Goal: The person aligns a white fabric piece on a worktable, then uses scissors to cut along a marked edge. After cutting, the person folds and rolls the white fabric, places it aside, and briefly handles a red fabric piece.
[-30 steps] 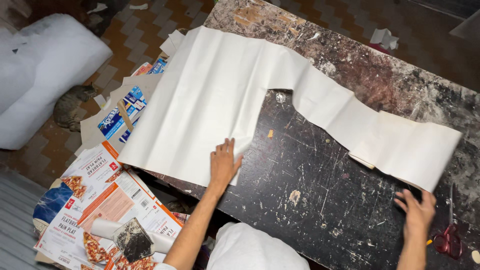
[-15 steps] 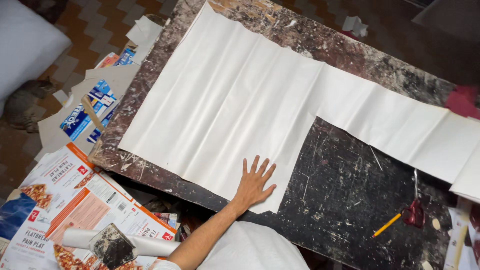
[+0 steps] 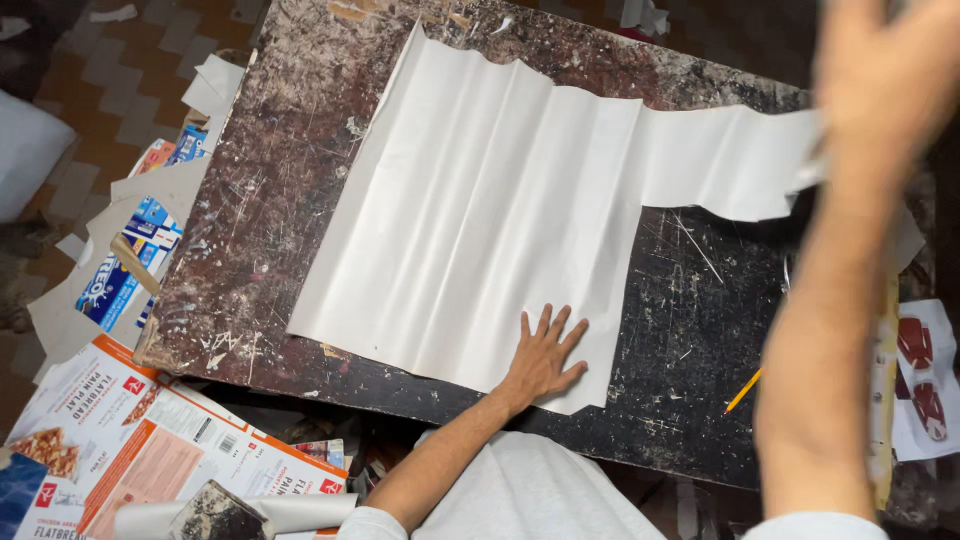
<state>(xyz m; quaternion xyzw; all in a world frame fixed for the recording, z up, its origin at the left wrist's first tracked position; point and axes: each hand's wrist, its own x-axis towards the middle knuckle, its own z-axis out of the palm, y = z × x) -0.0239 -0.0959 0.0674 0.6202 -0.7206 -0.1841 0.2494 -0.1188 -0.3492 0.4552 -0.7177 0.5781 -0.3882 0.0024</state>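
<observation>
Fig.: L hand (image 3: 545,355) flat, fingers spread, pinning white paper sheet (image 3: 480,210) at its 6 o'clock edge; R hand (image 3: 885,70) raised, blurred, grip unclear, near strip end at 3 o'clock. Keep palm pressure even. Worktable (image 3: 260,230) beneath; pencil (image 3: 743,391) at 4 o'clock.

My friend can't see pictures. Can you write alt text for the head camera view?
A left hand presses flat on a big creased white sheet on a scuffed dark table. The blurred right hand lifts the sheet's far strip.
</observation>
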